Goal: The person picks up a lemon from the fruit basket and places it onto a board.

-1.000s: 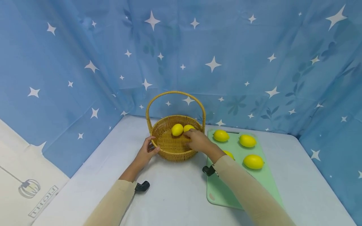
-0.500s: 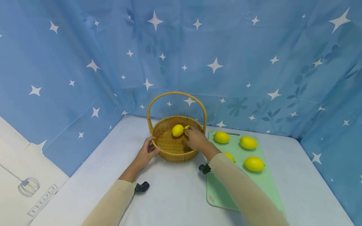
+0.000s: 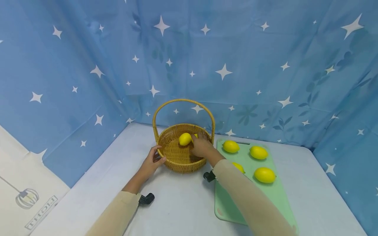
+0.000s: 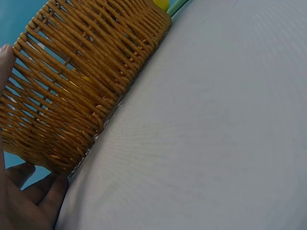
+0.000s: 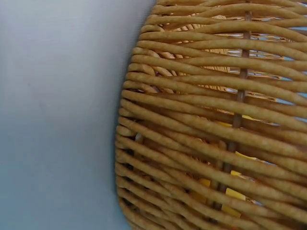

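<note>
A wicker basket [image 3: 180,167] with a tall arched handle stands near the back of the table. My left hand [image 3: 150,164] grips its front-left rim; the left wrist view shows the thumb [image 4: 5,60] against the upper side and the fingers [image 4: 53,196] at the base. One lemon [image 3: 185,139] lies inside the basket. Beside it, my right hand [image 3: 203,146] reaches over the right rim, its fingers curled about a second lemon [image 3: 195,135], mostly covered by the hand. Only the woven basket side [image 5: 206,115] shows in the right wrist view, yellow glimpsed through its gaps; the right hand is hidden there.
Right of the basket lies a green cutting board [image 3: 230,203]. On it are several lemons: a back-left lemon [image 3: 231,146], a back-right lemon [image 3: 259,152], a front-right lemon [image 3: 264,175] and one partly behind the right sleeve [image 3: 238,167]. A blue star-patterned curtain [image 3: 189,85] hangs behind.
My right hand has shifted slightly left inside the basket and covers more of the second lemon. The left hand keeps its hold on the rim. The head view has tilted a little.
</note>
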The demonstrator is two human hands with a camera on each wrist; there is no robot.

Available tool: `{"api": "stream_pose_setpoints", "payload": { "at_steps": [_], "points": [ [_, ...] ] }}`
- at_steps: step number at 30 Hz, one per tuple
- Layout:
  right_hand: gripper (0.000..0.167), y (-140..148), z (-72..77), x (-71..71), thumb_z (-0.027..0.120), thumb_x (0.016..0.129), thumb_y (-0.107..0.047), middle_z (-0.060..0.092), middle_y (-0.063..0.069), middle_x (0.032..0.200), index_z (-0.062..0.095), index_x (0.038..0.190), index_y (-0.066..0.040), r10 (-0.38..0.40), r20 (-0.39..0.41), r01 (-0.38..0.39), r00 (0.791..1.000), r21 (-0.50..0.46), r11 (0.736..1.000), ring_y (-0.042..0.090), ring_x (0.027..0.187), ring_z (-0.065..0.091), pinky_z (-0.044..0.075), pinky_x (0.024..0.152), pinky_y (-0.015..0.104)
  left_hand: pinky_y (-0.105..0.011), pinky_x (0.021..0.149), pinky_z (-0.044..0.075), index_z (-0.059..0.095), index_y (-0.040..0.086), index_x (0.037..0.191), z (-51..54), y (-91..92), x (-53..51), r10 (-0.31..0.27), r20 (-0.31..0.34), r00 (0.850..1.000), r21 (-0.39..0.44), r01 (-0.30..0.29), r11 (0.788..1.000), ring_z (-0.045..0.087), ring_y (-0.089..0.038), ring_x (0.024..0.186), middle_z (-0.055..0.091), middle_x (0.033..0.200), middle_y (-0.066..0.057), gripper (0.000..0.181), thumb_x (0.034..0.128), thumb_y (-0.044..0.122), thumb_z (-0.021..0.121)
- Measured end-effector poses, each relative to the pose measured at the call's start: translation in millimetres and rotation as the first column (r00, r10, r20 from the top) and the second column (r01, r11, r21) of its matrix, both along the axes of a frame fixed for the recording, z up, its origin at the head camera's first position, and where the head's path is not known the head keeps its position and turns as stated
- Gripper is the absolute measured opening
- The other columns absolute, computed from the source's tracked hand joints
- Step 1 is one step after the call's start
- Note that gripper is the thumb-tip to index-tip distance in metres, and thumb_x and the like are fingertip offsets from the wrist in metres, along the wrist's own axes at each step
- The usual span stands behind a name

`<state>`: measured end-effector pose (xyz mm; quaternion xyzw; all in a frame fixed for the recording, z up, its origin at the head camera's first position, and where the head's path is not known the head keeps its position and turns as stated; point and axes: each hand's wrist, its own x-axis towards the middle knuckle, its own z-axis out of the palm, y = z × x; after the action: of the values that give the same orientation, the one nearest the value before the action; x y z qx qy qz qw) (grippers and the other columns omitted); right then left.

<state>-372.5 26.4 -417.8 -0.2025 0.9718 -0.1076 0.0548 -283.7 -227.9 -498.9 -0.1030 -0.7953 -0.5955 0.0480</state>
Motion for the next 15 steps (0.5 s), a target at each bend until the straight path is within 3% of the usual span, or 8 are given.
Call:
{"api": "stream_pose_setpoints", "payload": {
  "at_steps": [7,15],
  "points": [
    [0.080,-3.3,-1.6,-2.0,0.068,0.092,-0.033,0.014,0.024,0.157,0.024,0.155,-0.015,-0.013,0.030,0.013,0.999,0.010,1.000,0.044,0.141,0.022,0.039,0.105,0.054,-0.048,0.106,0.038,0.028,0.013,0.147,-0.8,0.3,1.8,0.010,0.015,1.000,-0.005,-0.010,1.000,0.033,-0.039,0.137,0.023,0.155,-0.013,0.063,0.0966,0.026,0.064],
    [0.077,-2.1,-0.2,-1.4,0.069,0.092,-0.028,0.023,0.019,0.153,0.026,0.155,-0.017,0.085,-0.024,-0.086,0.996,-0.036,0.996,0.039,0.138,0.029,0.042,0.103,0.050,-0.050,0.107,0.037,0.027,0.011,0.147,0.4,1.8,0.4,-0.002,0.003,1.000,0.006,0.002,1.000,0.031,-0.041,0.138,0.022,0.155,-0.015,0.061,0.0976,0.019,0.062]
  ]
}}
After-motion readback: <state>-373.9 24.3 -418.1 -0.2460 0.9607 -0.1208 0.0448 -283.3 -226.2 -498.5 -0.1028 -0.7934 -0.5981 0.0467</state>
